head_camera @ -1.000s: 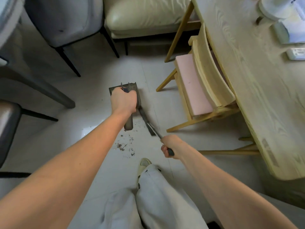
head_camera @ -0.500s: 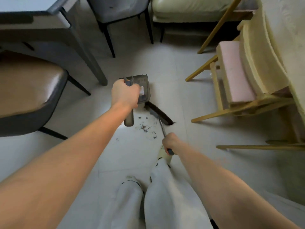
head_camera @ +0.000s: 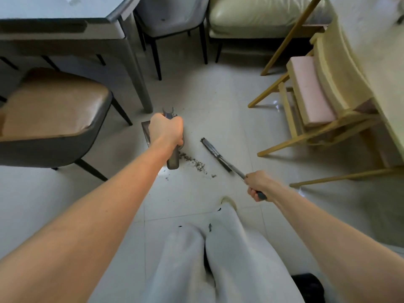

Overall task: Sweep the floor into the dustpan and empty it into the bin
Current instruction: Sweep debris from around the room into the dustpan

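Down on the pale tiled floor (head_camera: 218, 101), the left hand (head_camera: 166, 131) is wrapped tight around the upright handle of the grey dustpan (head_camera: 146, 133). Most of the pan is hidden under that hand; only its left edge and the lower end of the handle show, so what lies inside cannot be told. Its mouth seems to face right, toward a short trail of dark debris (head_camera: 195, 164) that runs diagonally across the tile, starting just beside the handle's lower end and thinning toward the lower right.

Beyond the debris, on its right side, the broom head (head_camera: 215, 154) rests low at the floor, a narrow dark bar set at a slant and apart from the dustpan. Its thin metal shaft leads down-right into the right hand (head_camera: 258, 185), which is closed in a fist around the dark grip.

Light trousers (head_camera: 218, 259) fill the lower middle. A brown-seated chair (head_camera: 52, 110) stands at left under a grey table (head_camera: 65, 29), and a wooden chair with a pink cushion (head_camera: 310, 90) stands at right.
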Action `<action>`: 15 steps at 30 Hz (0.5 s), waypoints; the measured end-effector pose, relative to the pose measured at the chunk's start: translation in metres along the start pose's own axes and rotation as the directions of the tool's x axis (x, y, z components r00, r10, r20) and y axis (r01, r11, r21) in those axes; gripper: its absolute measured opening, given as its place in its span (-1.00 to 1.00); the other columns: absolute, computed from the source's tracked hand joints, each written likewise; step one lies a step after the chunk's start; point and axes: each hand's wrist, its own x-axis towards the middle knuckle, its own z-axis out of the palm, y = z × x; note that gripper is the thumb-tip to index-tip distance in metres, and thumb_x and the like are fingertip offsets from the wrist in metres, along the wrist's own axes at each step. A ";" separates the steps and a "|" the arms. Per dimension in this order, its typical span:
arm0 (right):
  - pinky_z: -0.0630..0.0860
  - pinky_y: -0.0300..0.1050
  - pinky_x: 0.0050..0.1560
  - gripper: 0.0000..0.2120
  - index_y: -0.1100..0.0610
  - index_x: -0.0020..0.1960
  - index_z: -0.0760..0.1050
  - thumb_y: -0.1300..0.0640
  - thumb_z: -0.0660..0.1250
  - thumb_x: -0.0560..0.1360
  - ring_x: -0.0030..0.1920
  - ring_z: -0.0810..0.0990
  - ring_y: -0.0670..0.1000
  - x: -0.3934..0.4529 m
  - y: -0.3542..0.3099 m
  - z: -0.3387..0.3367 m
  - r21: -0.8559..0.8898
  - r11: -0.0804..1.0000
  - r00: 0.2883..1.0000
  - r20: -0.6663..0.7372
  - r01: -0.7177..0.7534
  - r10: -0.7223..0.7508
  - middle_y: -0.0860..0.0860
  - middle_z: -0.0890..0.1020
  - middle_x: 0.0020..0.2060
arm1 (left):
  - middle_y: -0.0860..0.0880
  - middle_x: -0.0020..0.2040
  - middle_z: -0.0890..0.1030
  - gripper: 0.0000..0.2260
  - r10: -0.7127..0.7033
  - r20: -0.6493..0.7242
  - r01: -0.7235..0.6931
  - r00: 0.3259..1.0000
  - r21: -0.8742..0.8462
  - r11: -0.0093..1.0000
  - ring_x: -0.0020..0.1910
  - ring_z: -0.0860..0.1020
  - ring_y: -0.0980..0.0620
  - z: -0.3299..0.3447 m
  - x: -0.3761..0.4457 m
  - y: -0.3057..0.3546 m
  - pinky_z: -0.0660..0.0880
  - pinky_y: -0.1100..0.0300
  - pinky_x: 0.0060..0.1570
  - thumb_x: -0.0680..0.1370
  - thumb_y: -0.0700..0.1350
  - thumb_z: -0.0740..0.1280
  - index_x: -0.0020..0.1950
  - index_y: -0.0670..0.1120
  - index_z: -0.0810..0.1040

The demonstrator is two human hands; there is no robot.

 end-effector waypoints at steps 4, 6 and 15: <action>0.14 -0.37 -0.64 -0.69 0.19 -0.28 0.27 0.20 0.05 0.63 -0.57 0.19 -0.05 0.001 0.006 -0.006 0.068 0.985 0.980 -0.110 -0.161 0.167 0.07 0.28 -0.46 | -0.04 -0.43 0.34 -0.87 0.008 0.013 -0.008 1.000 -0.014 1.000 -0.67 0.28 0.08 -0.015 -0.004 -0.006 0.20 0.31 -0.51 0.42 -0.29 0.16 -0.28 -0.09 0.27; 0.15 -0.40 -0.65 -0.69 0.22 -0.29 0.28 0.24 0.02 0.63 -0.52 0.19 -0.05 0.009 0.012 -0.003 0.065 0.979 0.971 -0.125 -0.195 0.202 0.07 0.28 -0.45 | -0.03 -0.44 0.29 -0.83 0.016 0.029 -0.015 0.999 -0.035 0.999 -0.68 0.25 0.09 -0.018 -0.005 -0.011 0.17 0.31 -0.51 0.41 -0.30 0.15 -0.30 -0.07 0.23; 0.20 -0.41 -0.70 -0.70 0.20 -0.30 0.24 0.36 0.00 0.59 -0.80 0.24 -0.07 0.014 0.052 0.086 0.274 0.908 0.944 0.190 -0.317 0.272 0.05 0.30 -0.52 | -0.04 -0.37 0.30 -0.86 0.020 0.031 -0.019 0.999 -0.032 0.999 -0.47 0.25 -0.02 0.002 -0.012 -0.033 0.20 0.30 -0.52 0.42 -0.29 0.16 -0.28 -0.10 0.27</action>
